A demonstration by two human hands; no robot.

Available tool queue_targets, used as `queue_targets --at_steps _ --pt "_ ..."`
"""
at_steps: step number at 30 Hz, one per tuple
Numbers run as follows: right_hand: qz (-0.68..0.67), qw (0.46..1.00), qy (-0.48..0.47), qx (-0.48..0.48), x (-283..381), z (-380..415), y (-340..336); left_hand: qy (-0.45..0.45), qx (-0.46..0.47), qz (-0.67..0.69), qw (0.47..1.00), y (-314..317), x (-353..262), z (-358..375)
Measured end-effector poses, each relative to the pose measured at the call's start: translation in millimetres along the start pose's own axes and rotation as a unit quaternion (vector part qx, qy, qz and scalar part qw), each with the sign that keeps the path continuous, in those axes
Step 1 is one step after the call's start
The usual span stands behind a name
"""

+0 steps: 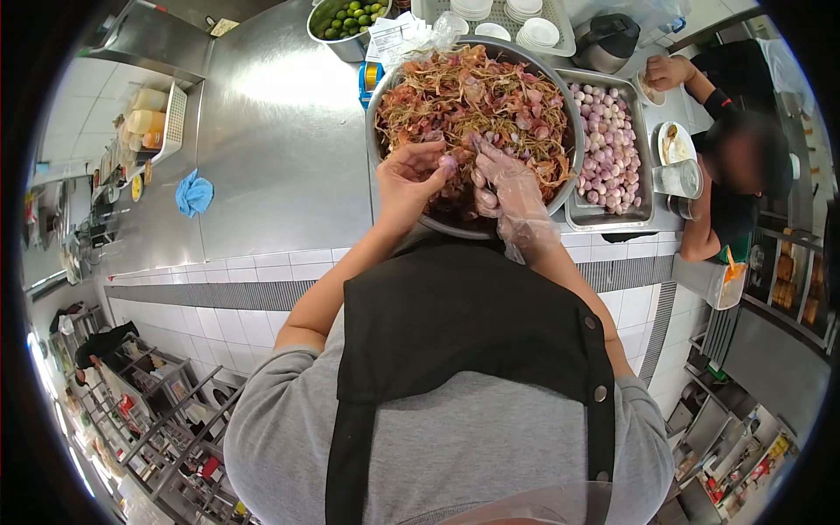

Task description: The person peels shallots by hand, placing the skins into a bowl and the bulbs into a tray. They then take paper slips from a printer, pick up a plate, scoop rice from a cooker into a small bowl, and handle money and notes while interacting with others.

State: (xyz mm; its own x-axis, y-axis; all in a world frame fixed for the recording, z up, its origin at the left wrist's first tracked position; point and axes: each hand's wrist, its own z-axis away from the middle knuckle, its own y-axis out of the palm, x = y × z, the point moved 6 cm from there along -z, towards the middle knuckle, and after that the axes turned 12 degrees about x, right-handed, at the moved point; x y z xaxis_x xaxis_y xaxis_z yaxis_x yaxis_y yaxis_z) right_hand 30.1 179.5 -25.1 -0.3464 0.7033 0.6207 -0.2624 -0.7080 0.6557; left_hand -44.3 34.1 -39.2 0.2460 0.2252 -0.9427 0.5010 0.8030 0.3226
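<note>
My bare left hand (pixel 409 179) pinches a small pinkish shallot (pixel 448 165) between thumb and fingers, over the front of a big metal bowl (pixel 378 144). A clear plastic glove covers my right hand (pixel 518 192), which is curled beside the left one with a few shallots (pixel 484 199) against its fingers. Whether it also grips a small tool cannot be made out. Dry shallot skins and stringy roots (pixel 477 87) fill the bowl. To its right, a rectangular metal tray (pixel 646 206) holds many peeled shallots (pixel 608 144).
A blue cloth (pixel 193 192) lies on the steel counter (pixel 280 149) at left. Behind are a pot of limes (pixel 350 19), a tape dispenser (pixel 371 83) and stacked white dishes (pixel 539 33). At right, a person (pixel 735 157) sits near a plate (pixel 676 143) and a glass jar (pixel 678 181).
</note>
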Motion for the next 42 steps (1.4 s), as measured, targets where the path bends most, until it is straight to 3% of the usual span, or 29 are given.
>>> queue_targets --at_steps 2,6,8,12,14,18,20,21,23,24,29,31,33,37,39,40,41,42 --pt "0.082 0.996 -0.019 0.009 13.4 7.3 4.8 0.002 0.006 -0.071 0.997 2.1 -18.6 2.8" --pt "0.241 0.967 -0.048 0.064 28.8 23.0 17.0 0.021 0.037 -0.024 0.999 1.6 -32.6 3.5" --pt "0.361 0.917 -0.118 0.122 36.3 28.9 32.9 0.053 0.069 -0.061 0.994 4.3 -38.9 2.3" --pt "0.378 0.907 -0.108 0.151 39.6 32.9 38.7 0.073 0.105 -0.123 0.984 8.4 -43.7 5.4" --pt "0.463 0.860 -0.142 0.159 42.7 33.0 42.2 0.048 0.095 -0.141 0.984 13.7 -50.5 6.8" --pt "0.423 0.896 -0.039 0.133 36.5 27.4 31.0 0.049 0.093 -0.131 0.986 18.2 -54.1 8.2" --pt "0.355 0.935 -0.017 0.006 40.0 27.6 16.0 0.034 0.093 -0.126 0.987 18.8 -52.9 8.4" --pt "0.355 0.935 -0.018 0.006 39.4 26.2 10.6 0.034 0.093 -0.127 0.987 17.0 -50.5 7.5" --pt "0.494 0.862 -0.115 0.030 48.7 24.6 -0.6 0.081 0.102 -0.152 0.980 13.1 -49.5 5.0" --pt "0.540 0.832 -0.119 0.051 51.0 25.4 0.1 0.081 0.104 -0.152 0.980 12.3 -50.9 3.7" --pt "0.456 0.889 -0.045 0.024 61.6 38.1 -7.4 0.074 0.014 -0.099 0.992 -3.0 -57.0 -3.9" --pt "0.432 0.901 -0.043 0.013 62.5 39.4 -7.2 0.093 0.037 -0.127 0.987 9.9 -65.8 -5.3" --pt "0.341 0.940 0.002 0.027 55.5 35.3 -6.5 0.101 0.165 -0.258 0.947 43.6 -67.1 -6.1" --pt "0.276 0.959 -0.060 0.031 42.9 22.3 -22.3 0.076 0.221 -0.246 0.941 76.4 -47.9 -7.8" --pt "0.438 0.888 -0.129 -0.053 64.6 30.9 -40.0 0.106 0.200 -0.238 0.945 81.6 -55.7 -10.7" --pt "0.401 0.900 -0.097 -0.145 80.2 44.3 -45.7 0.117 0.169 -0.252 0.946 78.1 -56.8 -13.4" --pt "0.428 0.869 -0.127 -0.212 94.7 50.0 -71.6 0.114 0.172 -0.251 0.946 74.1 -57.6 -14.3" --pt "0.368 0.871 -0.180 -0.272 105.7 65.0 -79.9 0.065 0.177 -0.309 0.932 67.0 -55.0 -15.9"
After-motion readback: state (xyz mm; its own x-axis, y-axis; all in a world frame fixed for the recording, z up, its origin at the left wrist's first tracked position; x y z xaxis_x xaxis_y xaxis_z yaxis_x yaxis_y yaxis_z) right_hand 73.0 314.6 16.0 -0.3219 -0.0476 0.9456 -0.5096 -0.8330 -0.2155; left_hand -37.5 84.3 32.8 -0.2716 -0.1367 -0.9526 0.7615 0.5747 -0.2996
